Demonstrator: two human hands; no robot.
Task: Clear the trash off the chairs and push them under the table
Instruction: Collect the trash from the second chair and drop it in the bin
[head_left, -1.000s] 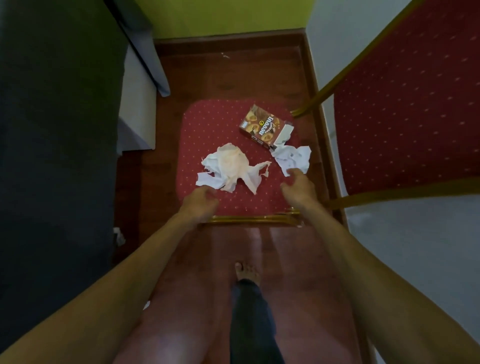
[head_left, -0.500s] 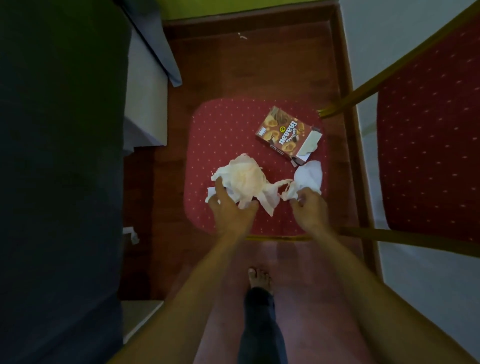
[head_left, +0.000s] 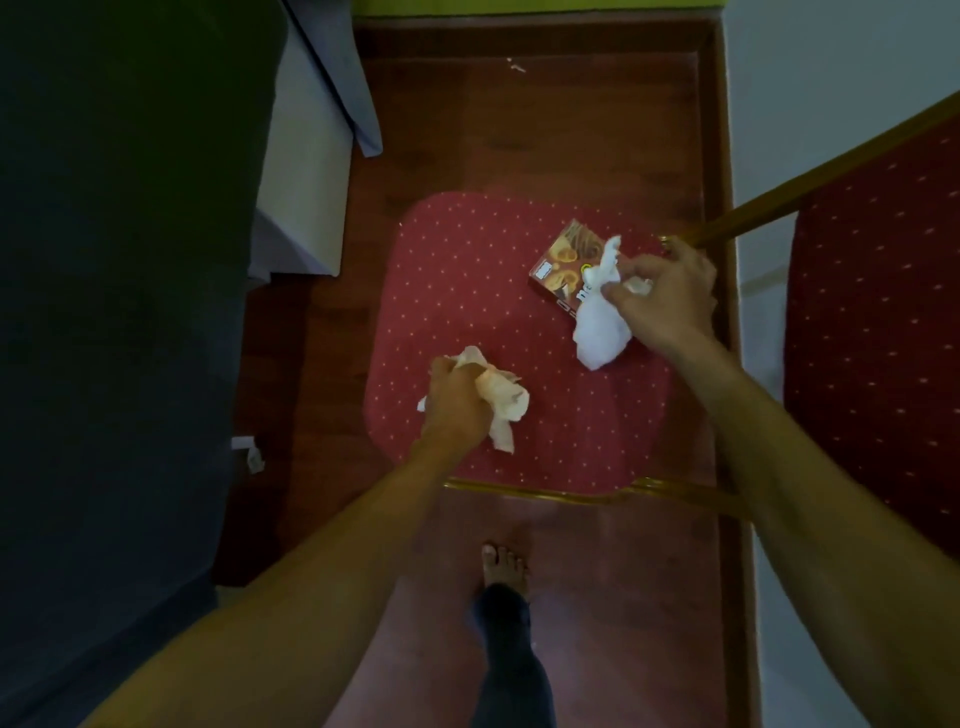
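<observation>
A red dotted chair seat (head_left: 467, 291) with a gold frame lies below me. My left hand (head_left: 457, 402) is shut on a crumpled, stained tissue (head_left: 501, 400) at the seat's front left. Over the seat's right side, my right hand (head_left: 667, 293) grips a white tissue (head_left: 600, 327), lifted a little. Under that tissue and hand lies a brown snack box (head_left: 558, 262), partly hidden.
A table with a dark cloth (head_left: 119, 312) fills the left side. The red back of a second chair (head_left: 878, 338) rises at the right. The floor (head_left: 530, 119) is brown wood, and my bare foot (head_left: 504, 564) stands just before the seat.
Both hands closed on the tissues and lifted them. The left hand bunched the stained tissue; the right hand carried the white one up over the snack box.
</observation>
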